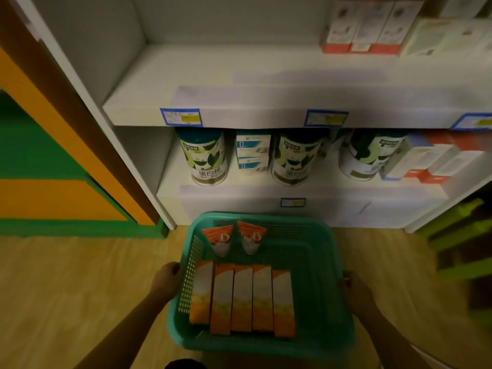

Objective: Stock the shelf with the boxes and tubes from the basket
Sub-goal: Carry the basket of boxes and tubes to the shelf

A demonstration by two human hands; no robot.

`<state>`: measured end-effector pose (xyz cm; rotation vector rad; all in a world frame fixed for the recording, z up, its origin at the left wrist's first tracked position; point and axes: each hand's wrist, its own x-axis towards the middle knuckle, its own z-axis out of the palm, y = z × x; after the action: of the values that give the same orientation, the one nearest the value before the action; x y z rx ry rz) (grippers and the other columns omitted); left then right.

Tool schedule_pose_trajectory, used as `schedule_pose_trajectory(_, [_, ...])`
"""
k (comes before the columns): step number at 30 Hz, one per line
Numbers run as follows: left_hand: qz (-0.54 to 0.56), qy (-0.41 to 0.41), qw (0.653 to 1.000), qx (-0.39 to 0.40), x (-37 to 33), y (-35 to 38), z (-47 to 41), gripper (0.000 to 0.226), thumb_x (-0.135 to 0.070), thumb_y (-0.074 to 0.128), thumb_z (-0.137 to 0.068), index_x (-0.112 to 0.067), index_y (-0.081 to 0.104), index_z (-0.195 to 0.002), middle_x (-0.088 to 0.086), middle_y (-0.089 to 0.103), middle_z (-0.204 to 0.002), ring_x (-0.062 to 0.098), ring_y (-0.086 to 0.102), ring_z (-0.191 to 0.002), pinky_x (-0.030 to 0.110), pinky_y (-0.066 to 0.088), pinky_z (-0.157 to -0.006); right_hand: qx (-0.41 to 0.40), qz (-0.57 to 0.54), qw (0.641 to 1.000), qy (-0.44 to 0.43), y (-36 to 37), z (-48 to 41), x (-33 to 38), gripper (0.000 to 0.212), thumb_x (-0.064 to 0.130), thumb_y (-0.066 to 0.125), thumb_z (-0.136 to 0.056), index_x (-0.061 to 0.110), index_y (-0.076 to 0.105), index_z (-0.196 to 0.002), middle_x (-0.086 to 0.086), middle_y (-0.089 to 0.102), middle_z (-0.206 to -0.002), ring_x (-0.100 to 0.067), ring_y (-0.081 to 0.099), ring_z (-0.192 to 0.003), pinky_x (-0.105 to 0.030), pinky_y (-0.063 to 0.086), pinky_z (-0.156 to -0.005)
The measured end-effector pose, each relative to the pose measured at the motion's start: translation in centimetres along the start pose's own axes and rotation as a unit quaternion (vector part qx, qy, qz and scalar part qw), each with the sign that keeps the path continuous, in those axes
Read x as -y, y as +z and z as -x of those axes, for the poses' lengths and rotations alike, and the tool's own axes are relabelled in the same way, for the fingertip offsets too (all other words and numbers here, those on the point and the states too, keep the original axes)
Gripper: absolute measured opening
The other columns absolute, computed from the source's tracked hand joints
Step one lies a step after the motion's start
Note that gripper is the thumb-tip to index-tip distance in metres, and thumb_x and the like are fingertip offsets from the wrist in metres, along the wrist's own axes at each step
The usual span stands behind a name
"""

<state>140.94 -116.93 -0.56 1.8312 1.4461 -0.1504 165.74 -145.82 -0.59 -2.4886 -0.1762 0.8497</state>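
large "蛋白粉" legible on leftmost green-and-white can (pixel 206 158) on lower shelf; same characters partly visible on middle can (pixel 295 159). big letter "d" on each of two orange-and-white tubes (pixel 221 239) in basket. shelf-edge price tags (pixel 181 117) blurred, unreadable.

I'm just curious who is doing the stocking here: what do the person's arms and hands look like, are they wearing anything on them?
Both are bare. The left hand and right hand wear no gloves, and no ring, watch or bracelet shows in this dim, slightly blurred view. The forearms are uncovered right down to the bottom edge of the picture, so no sleeve is visible. Nothing is marked or strapped on them.
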Motion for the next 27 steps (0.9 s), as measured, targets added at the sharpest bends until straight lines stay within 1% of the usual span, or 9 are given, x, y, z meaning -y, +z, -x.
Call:
schedule_pose_trajectory(3, [-0.014,0.01,1.0,0.008,0.6,1.6,-0.9,0.032,-0.017,0.044,-0.096,0.002,0.057,-0.117,0.021,0.062,-0.12,0.033,0.058,-0.108,0.036,0.044,-0.086,-0.003,0.006,1.0,0.019,1.2,-1.2,-0.6,0.034,0.013,0.042,-0.096,0.0,0.046,-0.127,-0.026,0.054,-0.128,-0.038,0.053,-0.115,-0.04,0.042,-0.094])
schedule_pose_trajectory(8, [-0.024,0.014,1.0,-0.004,0.4,2.9,-2.5,0.032,-0.017,0.043,-0.096,0.004,0.054,-0.117,0.023,0.06,-0.12,0.035,0.057,-0.109,0.035,0.042,-0.081,-0.035,0.0,0.999,0.018,2.2,-2.9,-1.1,0.034,0.01,0.038,-0.097,-0.001,0.046,-0.128,-0.027,0.054,-0.128,-0.04,0.054,-0.113,-0.042,0.043,-0.093])
schedule_pose_trajectory(11, [-0.081,0.021,0.996,0.01,0.2,2.6,-2.8,0.033,-0.017,0.043,-0.096,0.003,0.051,-0.121,0.024,0.058,-0.122,0.036,0.056,-0.11,0.038,0.044,-0.087,-0.028,0.034,0.999,0.004,2.0,-2.9,-0.8,0.038,0.009,0.04,-0.095,0.0,0.042,-0.133,-0.027,0.048,-0.133,-0.041,0.05,-0.118,-0.045,0.041,-0.097])
schedule_pose_trajectory(15, [-0.211,0.062,0.975,-0.002,-0.1,2.1,-1.2,0.042,-0.02,0.041,-0.095,-0.001,0.037,-0.132,0.02,0.044,-0.132,0.034,0.044,-0.122,0.042,0.041,-0.096,-0.051,0.148,0.986,-0.056,1.6,-1.0,0.4,0.045,0.017,0.049,-0.092,0.01,0.04,-0.135,-0.02,0.042,-0.138,-0.037,0.046,-0.12,-0.048,0.042,-0.099])
schedule_pose_trajectory(17, [-0.249,0.113,0.962,0.001,-0.7,1.9,-0.4,0.041,-0.022,0.044,-0.093,-0.006,0.04,-0.131,0.015,0.044,-0.132,0.029,0.041,-0.122,0.038,0.041,-0.097,-0.015,0.181,0.975,-0.132,1.9,0.2,2.2,0.039,0.019,0.048,-0.092,0.011,0.044,-0.13,-0.013,0.048,-0.134,-0.027,0.051,-0.115,-0.038,0.043,-0.097])
schedule_pose_trajectory(19, [-0.29,0.164,0.943,0.026,-1.3,1.6,0.1,0.044,-0.025,0.051,-0.09,-0.009,0.041,-0.131,0.012,0.043,-0.135,0.026,0.04,-0.125,0.035,0.04,-0.1,0.067,0.181,0.962,-0.195,3.1,1.0,4.2,0.036,0.024,0.05,-0.092,0.015,0.047,-0.127,-0.006,0.05,-0.132,-0.02,0.051,-0.116,-0.03,0.041,-0.098])
schedule_pose_trajectory(21, [-0.335,0.198,0.919,0.061,-2.0,1.5,0.1,0.05,-0.027,0.055,-0.088,-0.01,0.04,-0.132,0.011,0.042,-0.138,0.025,0.038,-0.128,0.035,0.038,-0.103,0.141,0.186,0.945,-0.228,4.9,1.6,6.2,0.04,0.029,0.053,-0.09,0.018,0.047,-0.128,-0.004,0.047,-0.133,-0.018,0.045,-0.12,-0.031,0.04,-0.101])
schedule_pose_trajectory(24, [-0.395,0.224,0.885,0.103,-3.1,1.9,-1.0,0.057,-0.029,0.061,-0.084,-0.01,0.04,-0.134,0.01,0.044,-0.14,0.025,0.038,-0.13,0.034,0.034,-0.107,0.198,0.234,0.915,-0.262,8.7,1.4,8.8,0.055,0.036,0.061,-0.084,0.019,0.043,-0.133,-0.004,0.045,-0.134,-0.02,0.04,-0.124,-0.033,0.037,-0.102])
schedule_pose_trajectory(27, [-0.434,0.241,0.859,0.125,-3.9,2.8,-2.9,0.07,-0.032,0.067,-0.079,-0.009,0.036,-0.137,0.011,0.041,-0.144,0.026,0.032,-0.136,0.036,0.023,-0.115,0.21,0.292,0.881,-0.306,12.5,0.6,10.7,0.077,0.046,0.067,-0.076,0.018,0.032,-0.14,-0.005,0.036,-0.143,-0.025,0.032,-0.131,-0.034,0.032,-0.104])
